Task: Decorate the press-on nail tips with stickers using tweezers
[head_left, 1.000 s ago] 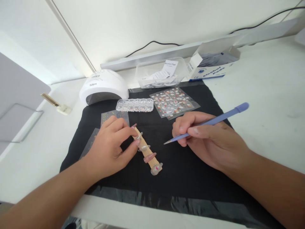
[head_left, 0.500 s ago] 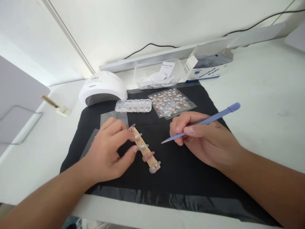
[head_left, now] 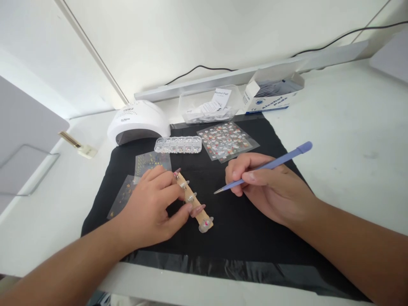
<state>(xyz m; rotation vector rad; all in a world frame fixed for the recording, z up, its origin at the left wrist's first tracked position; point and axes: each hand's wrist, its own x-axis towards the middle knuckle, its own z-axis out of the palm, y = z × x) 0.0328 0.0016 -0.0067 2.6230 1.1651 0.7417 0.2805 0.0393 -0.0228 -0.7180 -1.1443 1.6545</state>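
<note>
A wooden stick (head_left: 195,207) with several false nails stuck along it lies on the black mat (head_left: 242,229). My left hand (head_left: 153,208) pinches the stick between fingers and thumb near its middle. My right hand (head_left: 270,189) holds lilac tweezers (head_left: 264,167) like a pen; their metal tip hovers just right of the stick, a short gap away. A clear sheet of small stickers (head_left: 227,140) lies behind my right hand.
A white nail lamp (head_left: 137,122) stands at the back left. A clear compartment box of gems (head_left: 177,144) lies beside it. Sticker sheets (head_left: 149,161) sit left of my hand. A clear tub of pads (head_left: 208,106) and an alcohol pad box (head_left: 270,95) line the back.
My left thumb has slid down the stick toward its lower end. The view has shifted slightly; the tweezers stay close to the stick.
</note>
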